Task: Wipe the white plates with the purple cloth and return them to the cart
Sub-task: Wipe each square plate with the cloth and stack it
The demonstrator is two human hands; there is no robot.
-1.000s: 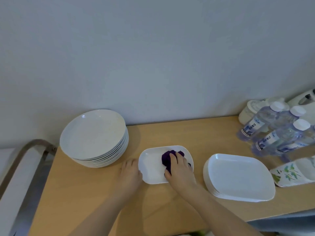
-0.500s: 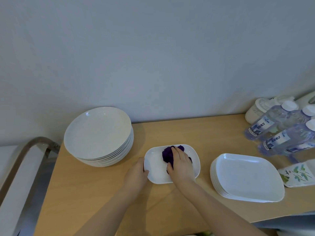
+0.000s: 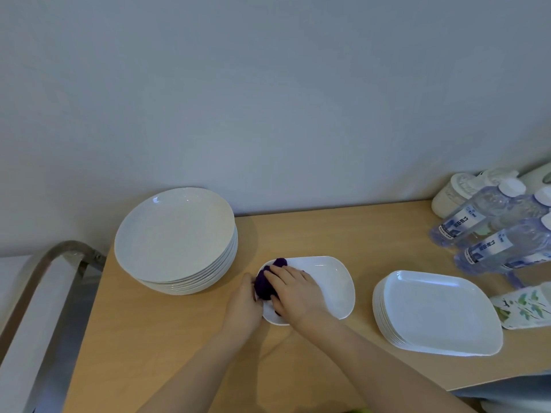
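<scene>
A small white rectangular plate (image 3: pixel 331 281) lies flat on the wooden cart top (image 3: pixel 167 332) in the middle. My right hand (image 3: pixel 295 290) presses a bunched purple cloth (image 3: pixel 267 280) onto the plate's left end, fingers over the cloth. My left hand (image 3: pixel 243 305) holds the plate's left rim. A stack of round white plates (image 3: pixel 174 236) stands to the left. A stack of larger rectangular white plates (image 3: pixel 438 311) stands to the right.
Several water bottles (image 3: pixel 483 234) and a white lidded jar (image 3: pixel 453 192) crowd the far right. A leaf-patterned packet (image 3: pixel 524 305) lies beside the rectangular stack. The cart's metal handle (image 3: pixel 44 263) curves at the left. A wall runs close behind.
My right hand has slid the purple cloth from the plate's middle to its left end. My left hand stays at the plate's left rim. The view has shifted slightly.
</scene>
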